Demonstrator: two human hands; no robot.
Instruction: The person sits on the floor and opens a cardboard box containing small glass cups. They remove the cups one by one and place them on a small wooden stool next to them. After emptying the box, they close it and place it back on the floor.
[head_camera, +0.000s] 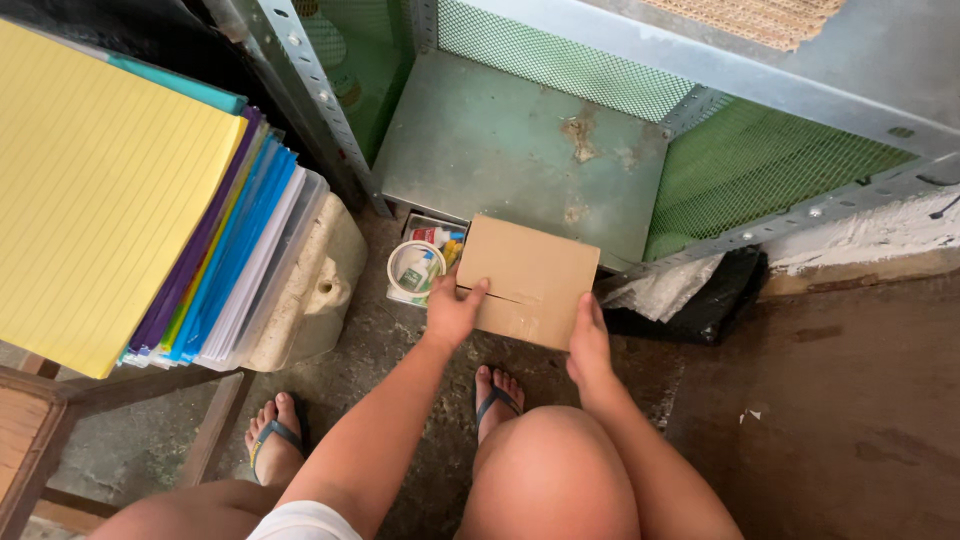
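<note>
Holding the box (528, 282) by both near corners, we have the left hand (452, 312) and right hand (588, 345) each grasping an edge, just in front of the shelf (500, 150). We judge it best kept level, clear of the tape roll (415, 270) and bottles (436, 238) beside it.

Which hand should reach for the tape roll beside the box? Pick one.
Probably the left hand: it grips the cardboard box edge right beside the tape roll. The right hand holds the far side.
</note>
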